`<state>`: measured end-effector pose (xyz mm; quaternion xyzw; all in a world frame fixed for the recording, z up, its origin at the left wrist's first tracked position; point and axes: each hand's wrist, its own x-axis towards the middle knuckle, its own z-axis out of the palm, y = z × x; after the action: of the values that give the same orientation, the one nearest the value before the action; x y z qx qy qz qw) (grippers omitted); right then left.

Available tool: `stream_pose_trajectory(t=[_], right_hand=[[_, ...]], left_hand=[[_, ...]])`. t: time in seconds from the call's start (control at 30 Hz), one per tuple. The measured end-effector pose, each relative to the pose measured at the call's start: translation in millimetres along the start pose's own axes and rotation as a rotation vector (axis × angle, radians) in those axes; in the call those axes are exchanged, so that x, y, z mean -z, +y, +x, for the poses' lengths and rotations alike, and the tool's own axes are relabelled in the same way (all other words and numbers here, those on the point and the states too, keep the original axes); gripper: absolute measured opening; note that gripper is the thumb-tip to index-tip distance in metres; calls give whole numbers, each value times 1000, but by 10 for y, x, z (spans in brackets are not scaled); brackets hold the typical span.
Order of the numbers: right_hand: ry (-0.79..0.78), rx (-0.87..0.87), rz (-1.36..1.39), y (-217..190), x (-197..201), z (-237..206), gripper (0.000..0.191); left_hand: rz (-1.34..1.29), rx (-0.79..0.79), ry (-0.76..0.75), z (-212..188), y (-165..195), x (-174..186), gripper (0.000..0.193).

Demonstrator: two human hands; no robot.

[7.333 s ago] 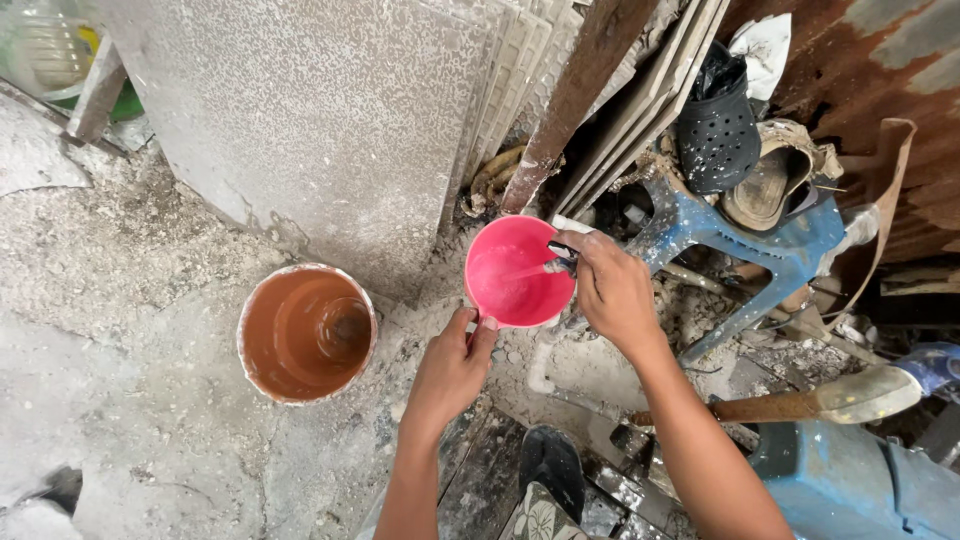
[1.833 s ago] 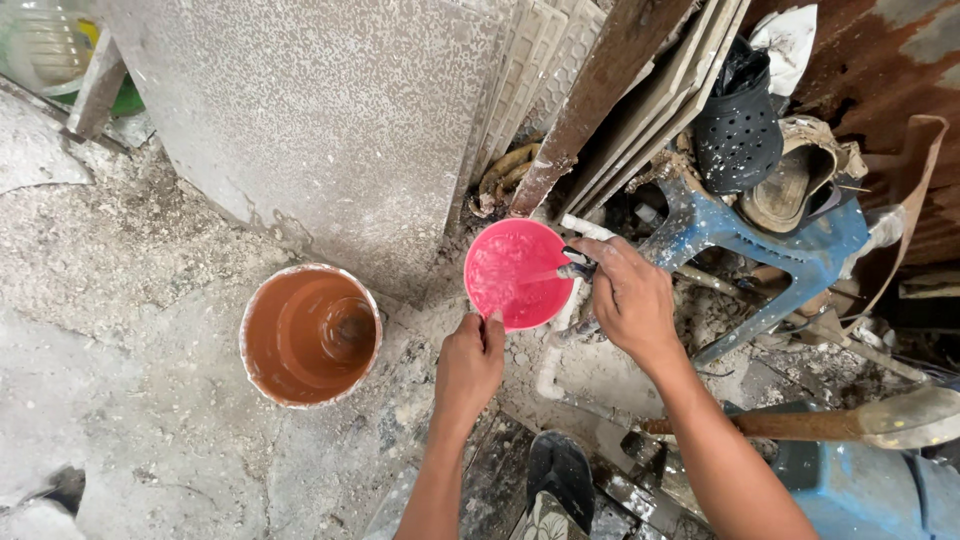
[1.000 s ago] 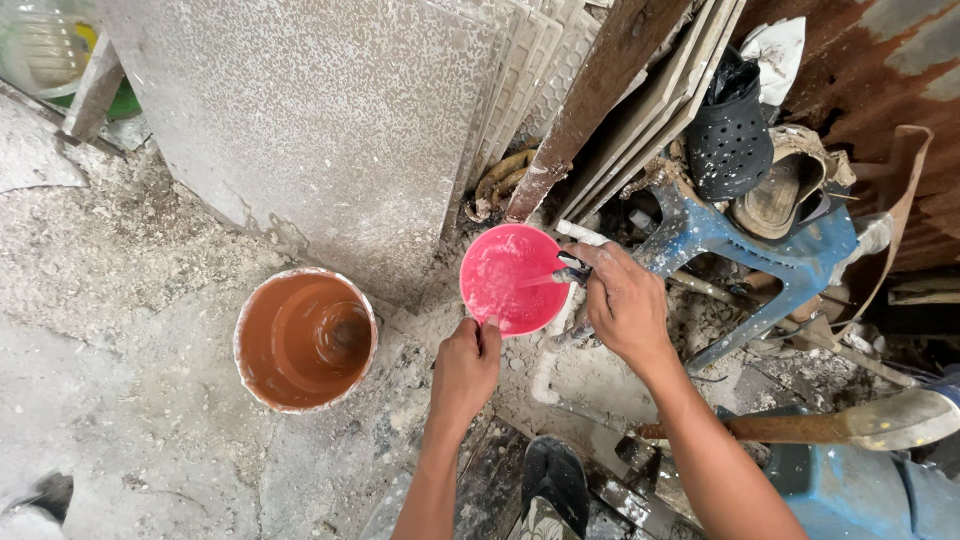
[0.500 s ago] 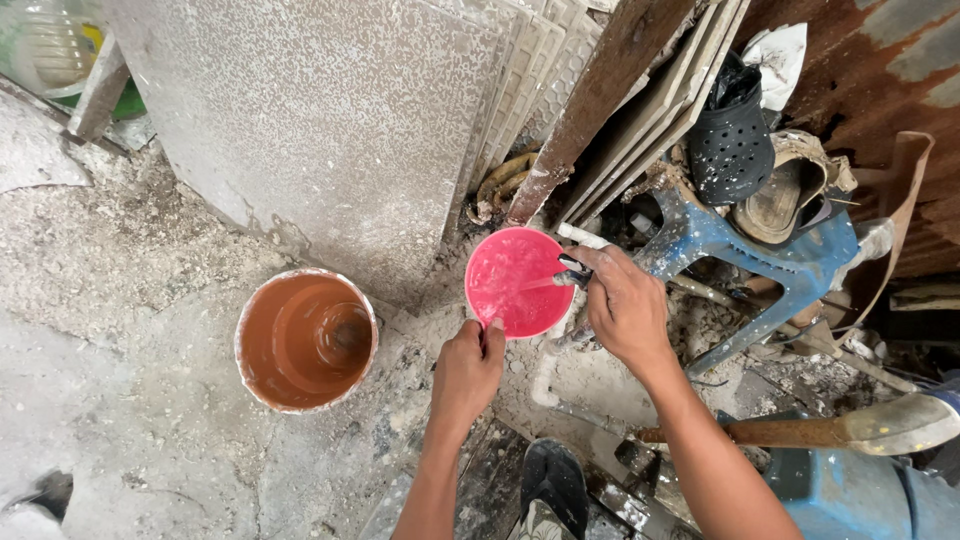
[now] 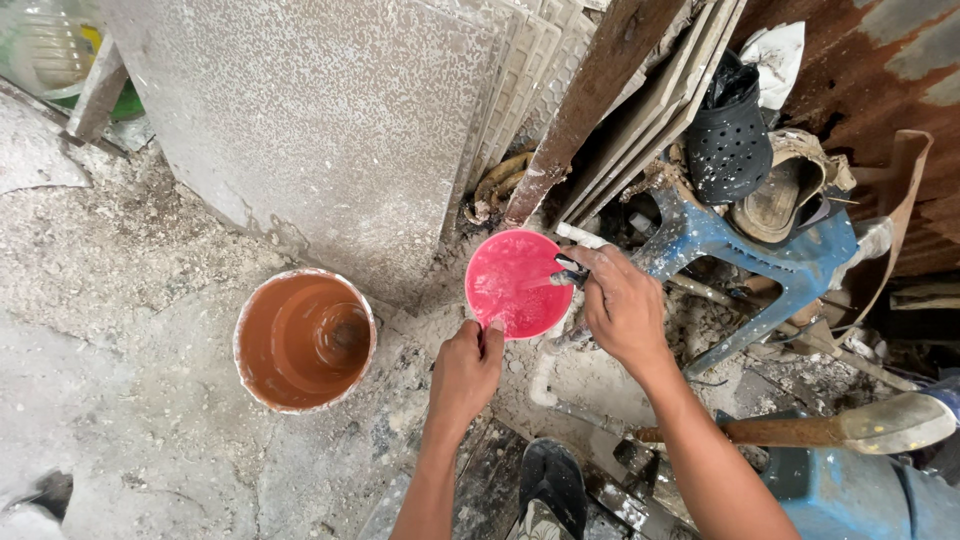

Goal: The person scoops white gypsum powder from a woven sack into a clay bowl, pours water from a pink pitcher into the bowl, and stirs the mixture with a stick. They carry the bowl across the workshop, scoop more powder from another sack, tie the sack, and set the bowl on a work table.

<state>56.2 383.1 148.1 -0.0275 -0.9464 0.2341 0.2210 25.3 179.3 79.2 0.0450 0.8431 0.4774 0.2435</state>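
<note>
Head view: the left hand (image 5: 464, 372) pinches the near rim of a pink bowl (image 5: 512, 283), held above the dusty floor (image 5: 130, 300) in front of leaning grey slabs (image 5: 330, 130). The right hand (image 5: 622, 305) is clamped on a small dark-handled tool (image 5: 560, 274) whose tip lies inside the bowl. An orange bucket (image 5: 303, 339) stands on the floor to the left, apart from the bowl.

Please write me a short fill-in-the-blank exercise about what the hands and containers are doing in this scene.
1. The left hand grips the near rim of a small ____ bowl.
2. The right hand holds a small tool whose tip is ____ the bowl.
3. The orange bucket stands on the ground to the ____ of the bowl.
4. Behind the bucket, a large grey ____ leans upright.

Missing words: pink; inside; left; slab
</note>
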Motion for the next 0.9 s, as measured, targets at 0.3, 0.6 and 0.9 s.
stream_pose_trajectory(t=[0.3,0.6,0.9], right_hand=[[-27,-42,3,31,-15,-10,43],[-6,-3,21,23,-5,-18,42],[-4,4,9,30,-14,-21,41]], left_hand=[[1,13,-13,5,-47,-25,34],[-6,31,-49,24,-67,-27,33],[23,15,-23,6,-51,-42,33]])
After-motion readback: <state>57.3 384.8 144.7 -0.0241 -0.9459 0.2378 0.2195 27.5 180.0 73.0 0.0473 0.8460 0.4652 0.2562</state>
